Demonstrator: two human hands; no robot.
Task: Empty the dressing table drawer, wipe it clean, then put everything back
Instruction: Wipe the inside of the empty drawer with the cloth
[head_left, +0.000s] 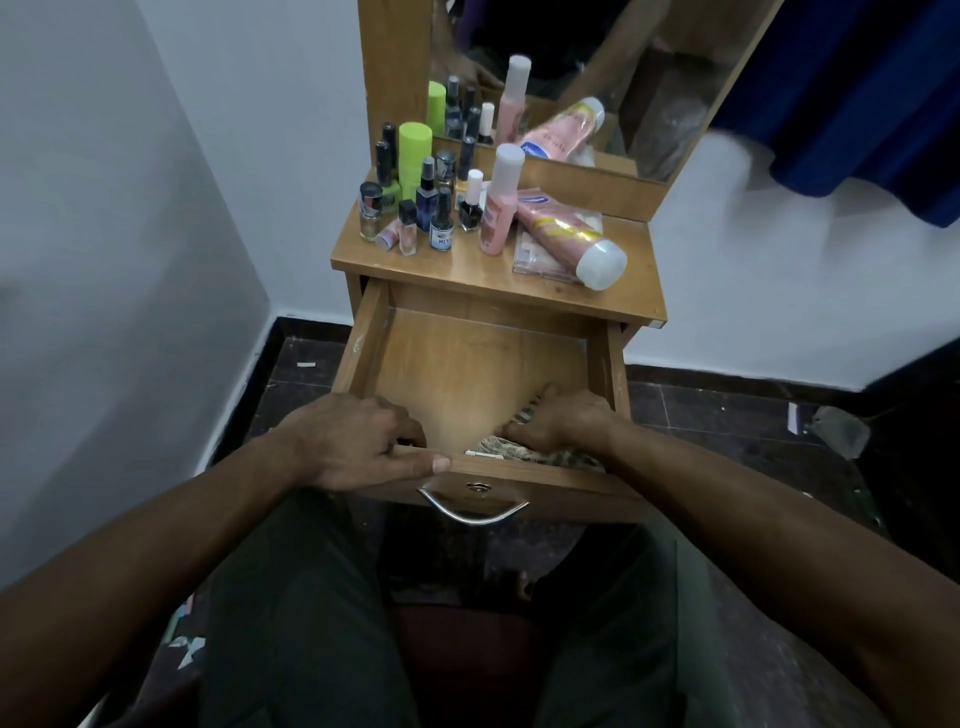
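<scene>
The wooden drawer (467, 364) of the dressing table stands pulled out, its floor bare apart from a patterned cloth (511, 449) bunched at the near right corner. My right hand (563, 418) grips that cloth against the drawer's front wall. My left hand (358, 441) holds the front edge of the drawer, fingers curled over the rim and thumb along it. Several small bottles (426, 208), a pink bottle (498, 208) and a pink tube (571, 239) stand or lie on the tabletop.
A mirror (597, 78) rises behind the tabletop. A metal handle (472, 506) hangs on the drawer front above my knees. White walls close in at left and behind; a blue cloth (857, 104) hangs at upper right. Scraps lie on the dark floor (727, 415).
</scene>
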